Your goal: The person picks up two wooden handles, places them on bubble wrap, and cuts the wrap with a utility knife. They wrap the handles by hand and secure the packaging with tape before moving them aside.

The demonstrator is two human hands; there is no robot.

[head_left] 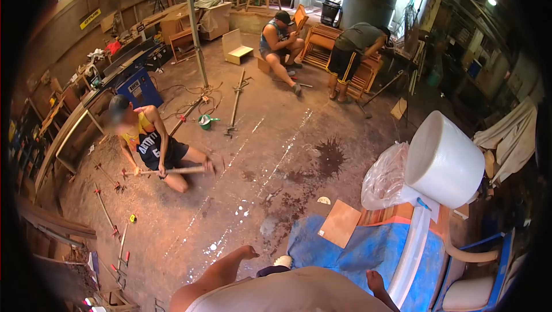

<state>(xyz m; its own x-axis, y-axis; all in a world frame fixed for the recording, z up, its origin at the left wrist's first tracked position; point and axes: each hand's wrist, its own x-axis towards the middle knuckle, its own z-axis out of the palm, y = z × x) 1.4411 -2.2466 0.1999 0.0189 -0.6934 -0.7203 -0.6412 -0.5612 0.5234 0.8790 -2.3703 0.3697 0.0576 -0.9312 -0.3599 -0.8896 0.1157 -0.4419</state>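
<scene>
My left hand [248,252] hangs in front of my body over the concrete floor, its fingers curled in, with nothing visible in it. On the other side my right hand [375,281] is loosely curled above a blue tarp [356,254], also with nothing visible in it. A flat wooden board [339,223] lies on the tarp's far edge, the thing nearest between my hands. Right of it stands a large roll of bubble wrap [445,157], with a blue-handled tool [424,203] at its base. A long white wrapped strip [409,254] runs beside my right hand.
A person [150,142] kneels at left, holding a wooden bar. Clamps [103,204] lie nearby on the floor. Two more people, one seated [279,47] and one bending [356,53], are by wooden furniture at the back. A metal post [195,30] and a green bucket [204,120] stand mid-floor.
</scene>
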